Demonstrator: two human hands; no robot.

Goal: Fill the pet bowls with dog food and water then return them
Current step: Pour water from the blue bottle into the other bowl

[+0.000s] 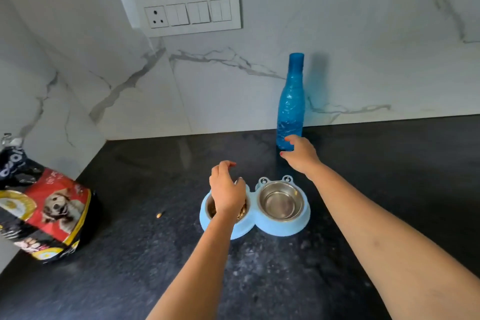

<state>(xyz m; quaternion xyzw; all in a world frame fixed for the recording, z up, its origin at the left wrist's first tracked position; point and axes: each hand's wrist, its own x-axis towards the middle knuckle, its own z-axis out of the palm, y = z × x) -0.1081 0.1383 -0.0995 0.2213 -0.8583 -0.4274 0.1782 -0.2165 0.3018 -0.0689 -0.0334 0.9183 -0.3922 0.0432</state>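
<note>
A light blue double pet bowl holder (275, 228) sits on the black counter. Its left steel bowl (211, 209) holds brown kibble and is mostly covered by my left hand (227, 189), which hovers over it with fingers curled and apart, holding nothing. The right steel bowl (281, 201) has nothing in it. A blue capped water bottle (291, 101) stands upright at the back wall. My right hand (301, 154) reaches to the bottle's base, fingers touching it without closing round it. A dog food bag (44, 208) lies at the left.
One loose kibble piece (159, 214) lies on the counter (155, 267) left of the bowls. Marble walls meet in a corner at the back left, and a switch panel (191, 11) is on the wall above.
</note>
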